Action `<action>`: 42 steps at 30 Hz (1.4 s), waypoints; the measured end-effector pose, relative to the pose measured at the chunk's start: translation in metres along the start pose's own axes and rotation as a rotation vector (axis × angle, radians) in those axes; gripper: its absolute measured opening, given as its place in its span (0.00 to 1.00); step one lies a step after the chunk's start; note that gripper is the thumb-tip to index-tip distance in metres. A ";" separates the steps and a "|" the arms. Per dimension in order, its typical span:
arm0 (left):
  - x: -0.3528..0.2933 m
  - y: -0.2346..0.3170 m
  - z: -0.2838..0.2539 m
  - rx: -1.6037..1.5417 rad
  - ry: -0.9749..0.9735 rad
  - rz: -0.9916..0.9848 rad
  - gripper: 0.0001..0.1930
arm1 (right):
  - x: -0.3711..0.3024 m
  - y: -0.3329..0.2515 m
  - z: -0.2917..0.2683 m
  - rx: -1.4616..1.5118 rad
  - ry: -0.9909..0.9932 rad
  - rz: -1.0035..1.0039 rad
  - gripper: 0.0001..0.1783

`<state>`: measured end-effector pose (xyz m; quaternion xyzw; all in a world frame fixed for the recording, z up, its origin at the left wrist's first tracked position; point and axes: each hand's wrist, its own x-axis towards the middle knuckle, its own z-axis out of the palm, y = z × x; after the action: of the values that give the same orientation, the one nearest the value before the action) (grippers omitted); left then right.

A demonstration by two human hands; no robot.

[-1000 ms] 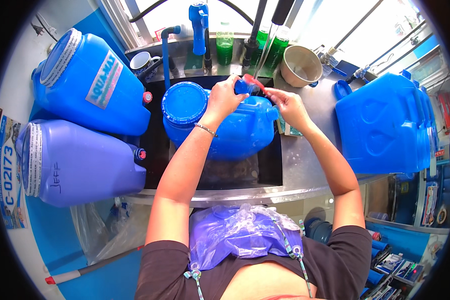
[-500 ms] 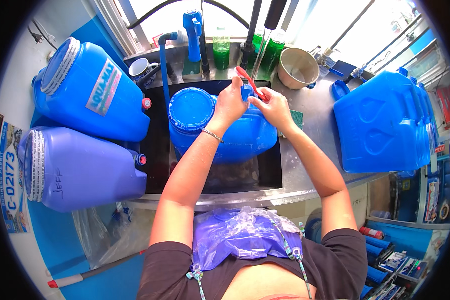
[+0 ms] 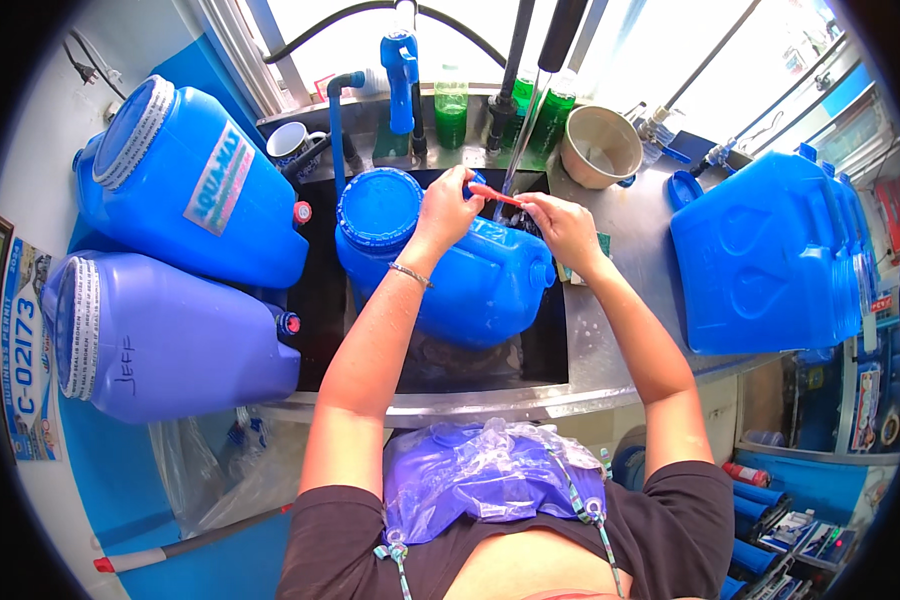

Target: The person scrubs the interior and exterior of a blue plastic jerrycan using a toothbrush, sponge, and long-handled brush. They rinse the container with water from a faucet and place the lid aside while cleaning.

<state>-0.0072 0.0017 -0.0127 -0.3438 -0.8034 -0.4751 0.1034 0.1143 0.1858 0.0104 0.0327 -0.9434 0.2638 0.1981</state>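
My left hand is closed in a pinch on a small blue cap, above the sink. With closed fingers, my right hand holds a slim red brush, shaped like a toothbrush, its far end against the cap. Just under both hands a blue water jug lies in the dark sink, its round lid at the left and a small spout at the right. A thin metal spout comes down right behind the hands.
A blue jug and a purple-blue jug lie at the left. More blue jugs stand on the right of the steel counter. Behind the sink are a beige pot, green bottles, a mug and a blue spray handle.
My right hand has moved down and slightly right, and the brush lies more level. My left hand has shifted slightly left and down. The jug's small spout now shows.
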 end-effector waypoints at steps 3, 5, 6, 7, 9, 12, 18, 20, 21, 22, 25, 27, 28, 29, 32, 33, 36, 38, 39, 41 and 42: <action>0.000 -0.003 0.000 -0.052 -0.133 -0.098 0.14 | -0.001 0.008 0.002 0.028 0.087 0.085 0.16; -0.002 -0.002 0.001 -0.044 -0.127 -0.066 0.13 | 0.001 0.013 0.006 0.086 0.110 0.008 0.14; -0.002 -0.001 0.002 -0.030 -0.122 -0.034 0.12 | 0.003 0.016 0.006 0.092 0.100 0.024 0.14; -0.002 0.000 0.002 -0.018 -0.118 0.005 0.12 | 0.005 0.017 0.007 0.097 0.086 0.024 0.14; -0.002 0.001 0.004 -0.066 -0.104 -0.001 0.11 | 0.008 0.020 0.006 0.080 0.115 0.092 0.14; -0.002 0.003 0.004 -0.084 -0.108 0.028 0.10 | 0.010 0.022 0.001 -0.144 -0.006 -0.096 0.13; -0.003 0.002 0.003 -0.070 -0.088 0.070 0.10 | 0.013 0.031 -0.003 -0.106 0.062 -0.032 0.13; -0.003 0.003 0.004 -0.077 -0.105 0.071 0.11 | 0.014 0.035 -0.002 -0.010 0.009 -0.035 0.13; -0.003 0.003 0.005 -0.081 -0.104 0.061 0.11 | 0.014 0.036 -0.002 -0.121 0.097 0.014 0.12; -0.003 0.003 0.006 -0.083 -0.100 0.050 0.12 | 0.014 0.037 -0.001 -0.224 0.169 0.034 0.11; -0.004 0.004 0.008 -0.113 -0.124 0.049 0.12 | 0.011 0.036 -0.002 -0.079 0.103 -0.116 0.12; -0.004 0.004 0.010 -0.084 -0.101 0.082 0.12 | 0.010 0.034 -0.004 -0.094 0.042 -0.046 0.13; -0.003 0.004 0.010 -0.066 -0.093 0.094 0.12 | 0.009 0.033 -0.006 -0.107 0.144 0.007 0.12; -0.004 0.004 0.011 -0.073 -0.080 0.124 0.11 | 0.008 0.032 -0.006 -0.122 0.103 -0.010 0.12; -0.004 0.006 0.011 -0.076 -0.115 0.084 0.11 | 0.007 0.031 -0.009 -0.157 0.023 -0.169 0.13; -0.004 0.006 0.011 -0.067 -0.127 0.078 0.11 | 0.007 0.032 -0.010 -0.145 -0.074 -0.035 0.13; -0.005 0.007 0.009 -0.039 -0.120 0.083 0.12 | 0.006 0.032 -0.010 -0.153 0.122 0.061 0.13; -0.005 0.009 0.007 -0.008 -0.135 0.083 0.13 | 0.006 0.032 -0.011 -0.167 0.041 -0.059 0.13; -0.004 0.010 0.007 -0.018 -0.135 0.087 0.13 | 0.006 0.031 -0.012 -0.205 0.002 -0.049 0.13; -0.003 0.011 0.005 -0.029 -0.111 0.092 0.14 | 0.006 0.029 -0.013 -0.209 0.013 -0.005 0.12; -0.003 0.011 0.005 -0.048 -0.115 0.060 0.13 | 0.005 0.028 -0.014 -0.193 0.048 -0.056 0.12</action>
<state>0.0035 0.0075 -0.0089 -0.3968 -0.7857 -0.4703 0.0630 0.1101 0.2169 0.0097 0.0334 -0.9582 0.1666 0.2303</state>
